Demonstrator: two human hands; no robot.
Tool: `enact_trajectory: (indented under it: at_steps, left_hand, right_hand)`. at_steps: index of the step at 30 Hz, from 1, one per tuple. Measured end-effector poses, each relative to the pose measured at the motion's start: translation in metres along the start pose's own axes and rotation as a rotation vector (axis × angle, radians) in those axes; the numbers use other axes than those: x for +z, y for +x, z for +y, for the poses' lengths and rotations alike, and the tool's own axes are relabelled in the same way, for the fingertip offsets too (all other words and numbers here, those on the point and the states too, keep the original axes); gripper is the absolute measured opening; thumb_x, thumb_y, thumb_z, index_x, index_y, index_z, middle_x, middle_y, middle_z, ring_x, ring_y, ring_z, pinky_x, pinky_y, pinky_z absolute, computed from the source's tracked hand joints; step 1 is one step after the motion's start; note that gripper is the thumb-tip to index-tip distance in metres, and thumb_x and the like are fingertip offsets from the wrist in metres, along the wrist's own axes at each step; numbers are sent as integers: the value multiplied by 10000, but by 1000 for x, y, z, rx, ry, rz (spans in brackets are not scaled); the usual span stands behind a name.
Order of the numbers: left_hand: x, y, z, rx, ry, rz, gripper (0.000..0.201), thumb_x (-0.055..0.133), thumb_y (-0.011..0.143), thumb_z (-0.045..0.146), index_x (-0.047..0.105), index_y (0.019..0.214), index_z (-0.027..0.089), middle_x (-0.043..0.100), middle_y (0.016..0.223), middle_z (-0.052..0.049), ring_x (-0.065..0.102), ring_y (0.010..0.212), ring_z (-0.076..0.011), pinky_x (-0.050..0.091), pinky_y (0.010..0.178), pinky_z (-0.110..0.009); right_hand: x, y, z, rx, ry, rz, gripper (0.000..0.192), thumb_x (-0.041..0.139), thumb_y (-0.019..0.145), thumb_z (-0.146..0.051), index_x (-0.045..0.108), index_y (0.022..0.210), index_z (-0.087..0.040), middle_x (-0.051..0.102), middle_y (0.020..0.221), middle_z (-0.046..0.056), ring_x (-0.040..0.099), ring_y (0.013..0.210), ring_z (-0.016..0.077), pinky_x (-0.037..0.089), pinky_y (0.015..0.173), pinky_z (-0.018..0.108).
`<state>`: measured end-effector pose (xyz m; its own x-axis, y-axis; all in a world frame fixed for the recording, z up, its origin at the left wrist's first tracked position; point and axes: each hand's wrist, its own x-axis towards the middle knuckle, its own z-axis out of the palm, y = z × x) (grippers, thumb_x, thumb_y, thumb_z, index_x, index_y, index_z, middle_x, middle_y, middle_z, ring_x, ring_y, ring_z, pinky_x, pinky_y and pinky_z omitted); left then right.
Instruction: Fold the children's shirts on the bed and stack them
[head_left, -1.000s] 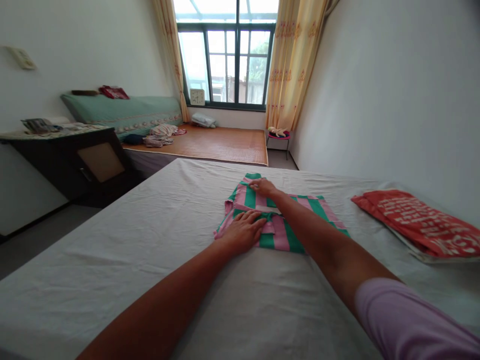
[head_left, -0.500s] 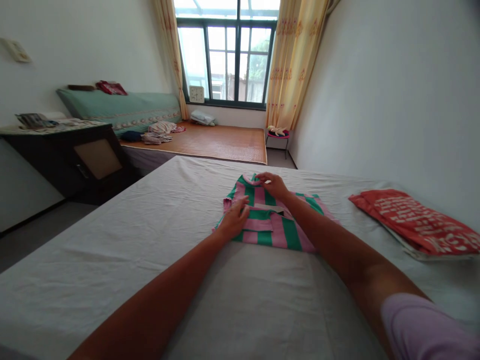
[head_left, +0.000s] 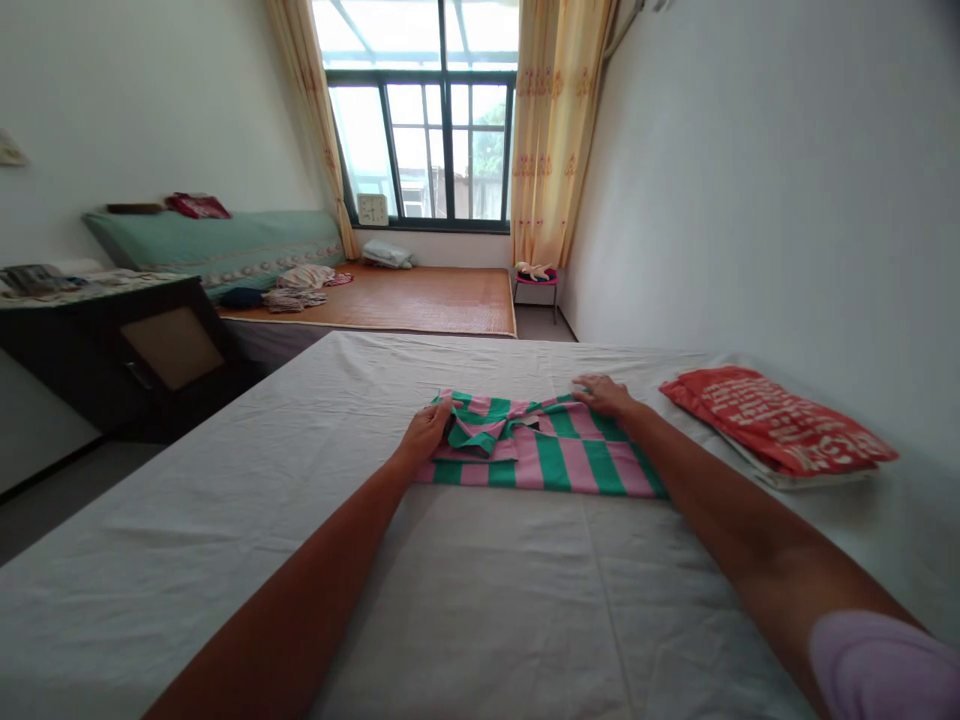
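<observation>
A shirt with pink and green stripes (head_left: 576, 462) lies partly folded on a bed with a white sheet (head_left: 315, 480). Its left part is doubled over, and the collar area is bunched there beside a pale label. At the left end my left hand (head_left: 426, 430) has its fingers closed around the fabric, thumb toward the collar. My right hand (head_left: 606, 394) rests at the shirt's far edge, right of the middle. Its fingers stretch out to the left and look apart, touching the cloth's edge.
A red folded cloth bag with white print (head_left: 787, 415) lies to the right by the wall. Beyond stands a second bed with a brown mat (head_left: 427, 295), holding clothes (head_left: 300, 290). A dark cabinet (head_left: 135, 350) is at the left, and a small stool (head_left: 536, 278) stands below the curtain.
The collar end has been folded down toward me. My left hand has moved left to the shirt's end; my right hand has left the collar and moved right. The view has shifted slightly.
</observation>
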<state>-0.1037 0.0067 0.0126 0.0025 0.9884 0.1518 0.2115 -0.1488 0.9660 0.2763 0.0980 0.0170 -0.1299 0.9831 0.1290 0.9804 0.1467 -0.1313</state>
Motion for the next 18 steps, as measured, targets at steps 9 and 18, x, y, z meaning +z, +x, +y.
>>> enact_trajectory:
  at_steps: [9, 18]
  left_hand:
    - [-2, -6, 7, -102, -51, -93, 375, 650, 742, 497, 713, 799, 131, 489, 547, 38, 429, 463, -74, 348, 428, -188]
    - [-5, -21, 36, -247, -378, -321, 370, 690, 637, 163, 675, 1006, 149, 664, 897, -43, 627, 753, -136, 525, 692, -252]
  right_hand:
    - [-24, 3, 33, -98, 97, -149, 401, 596, 714, -145, 696, 1097, -209, 737, 1003, 30, 667, 871, 186, 483, 789, 254]
    - [-37, -54, 56, -197, 280, 129, 245, 532, 710, -223, 723, 856, -175, 720, 879, 54, 637, 869, 215, 473, 809, 300]
